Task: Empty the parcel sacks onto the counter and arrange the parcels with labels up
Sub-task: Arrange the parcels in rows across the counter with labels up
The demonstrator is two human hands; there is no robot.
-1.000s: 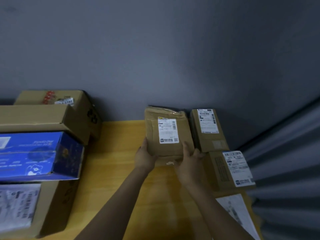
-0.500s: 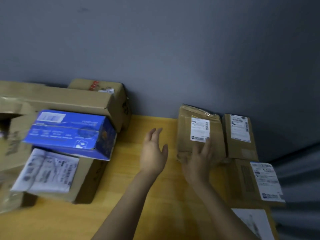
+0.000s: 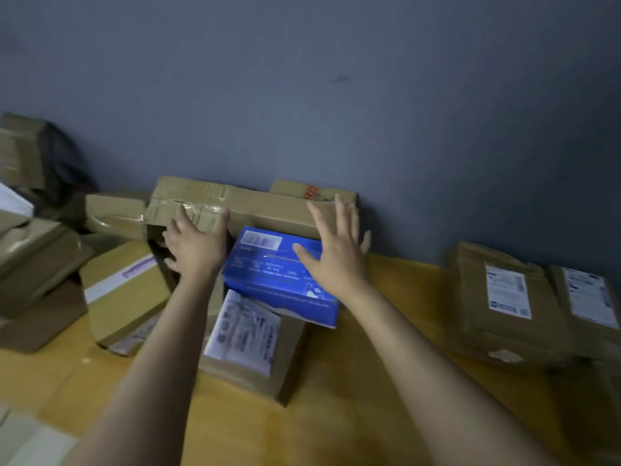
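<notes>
A long brown carton (image 3: 255,206) lies against the wall on a pile of parcels. My left hand (image 3: 196,243) is spread at its left end, fingers reaching onto the taped face. My right hand (image 3: 336,250) is spread with straight fingers over a blue box (image 3: 268,280) and near the carton's right end; neither hand grips anything. The blue box leans on a brown box with a white label up (image 3: 248,334). At the right, two brown parcels (image 3: 504,297) (image 3: 588,297) lie flat with white labels up.
The yellow wooden counter (image 3: 386,348) runs under everything, with the grey wall (image 3: 302,95) behind. More brown boxes (image 3: 124,290) (image 3: 37,260) are heaped at the left, with a taller stack (image 3: 20,149) in the far left corner.
Both hands let go of the labelled parcel at the right and swung left to the pile with the blue box. The view has turned left with them.
</notes>
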